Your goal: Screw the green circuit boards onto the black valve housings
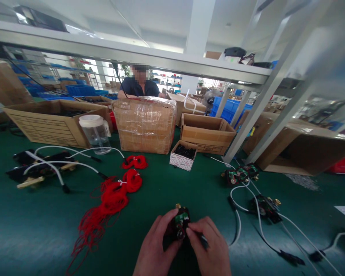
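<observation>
1. Tabletop [158, 188]: green, bears the items below.
2. Tape-wrapped carton [146, 126]: at the back, well clear of the work.
3. Red wire hanks [113, 199]: left; loose strands.
4. White cable [239, 224]: near the right hand [209, 243]; could snag.
5. Left hand [158, 243] pinches the circuit-board assembly [179, 219] from the left; right hand pinches its right edge.
6. Circuit-board assembly: between both hands, above the near tabletop. Judged light, stiff; exposed board probably fragile, so grip the black frame [185, 210].

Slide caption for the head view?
Left hand holds a circuit-board unit, right hand touching it; red wire bundles on the green table.
</observation>
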A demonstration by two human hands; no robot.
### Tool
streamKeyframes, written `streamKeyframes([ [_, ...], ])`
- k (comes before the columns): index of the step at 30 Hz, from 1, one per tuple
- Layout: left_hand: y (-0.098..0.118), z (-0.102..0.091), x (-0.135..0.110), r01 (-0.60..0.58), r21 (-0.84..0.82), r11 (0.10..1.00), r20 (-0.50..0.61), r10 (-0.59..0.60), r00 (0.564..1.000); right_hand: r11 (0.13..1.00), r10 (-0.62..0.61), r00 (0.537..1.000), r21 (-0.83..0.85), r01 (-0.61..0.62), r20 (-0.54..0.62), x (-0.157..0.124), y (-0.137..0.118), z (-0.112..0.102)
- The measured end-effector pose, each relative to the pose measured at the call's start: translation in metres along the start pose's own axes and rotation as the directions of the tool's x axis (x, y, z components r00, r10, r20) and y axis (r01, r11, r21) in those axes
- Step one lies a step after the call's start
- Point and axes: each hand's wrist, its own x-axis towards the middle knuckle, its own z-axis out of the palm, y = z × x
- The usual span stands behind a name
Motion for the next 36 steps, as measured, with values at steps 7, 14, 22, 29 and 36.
streamKeyframes([
  [7, 0.002, 0.000, -0.002, -0.001, 0.004, 1.000, 0.002, 0.001, 1.000, 0.997, 0.067, 0.992, -0.033, -0.071, -0.102, -0.005, -0.008, 0.009],
  [14, 0.000, 0.000, 0.000, 0.005, -0.011, 1.000, 0.012, -0.005, 1.000, 0.998, 0.055, 0.991, 0.016, -0.053, -0.121, -0.005, -0.009, 0.009],
  [22, -0.002, 0.000, -0.001, -0.019, -0.001, 1.000, 0.002, 0.019, 1.000, 0.975, 0.160, 0.980, 0.174, -0.138, -0.120, -0.004, -0.012, 0.011],
  [29, -0.002, -0.001, 0.000, -0.001, 0.008, 1.000, 0.013, 0.001, 1.000, 0.867, 0.362, 0.931, 0.389, -0.313, -0.057, -0.006, -0.008, 0.019],
  [36, -0.006, 0.001, -0.001, -0.001, 0.022, 1.000, 0.028, 0.000, 1.000, 0.885, 0.339, 0.939, 0.357, -0.298, -0.055, -0.009, -0.003, 0.022],
])
